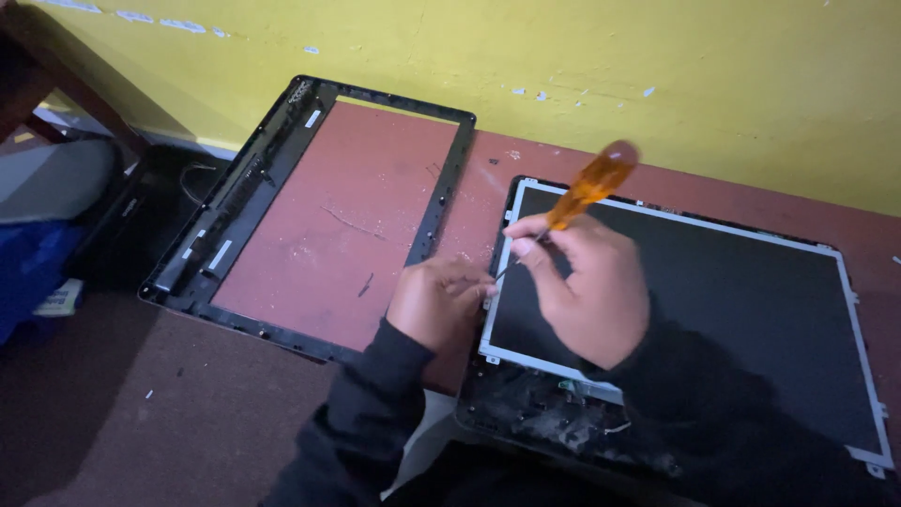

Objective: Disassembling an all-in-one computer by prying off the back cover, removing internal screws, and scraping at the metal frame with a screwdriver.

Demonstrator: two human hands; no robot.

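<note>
Right hand (587, 291), screwdriver (584, 192) tip down-left

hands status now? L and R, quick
Left hand: fingers curled at the left edge of the screen panel; holding anything cannot be told.
Right hand: closed on an orange-handled screwdriver, tip at that edge.

Dim, soft pic; screwdriver handle (593, 185) blurred.

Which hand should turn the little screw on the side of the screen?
Probably the right hand: it already grips the orange-handled screwdriver, whose tip points down at the left edge of the screen panel. The left hand rests by that edge, better placed to steady it.
</note>
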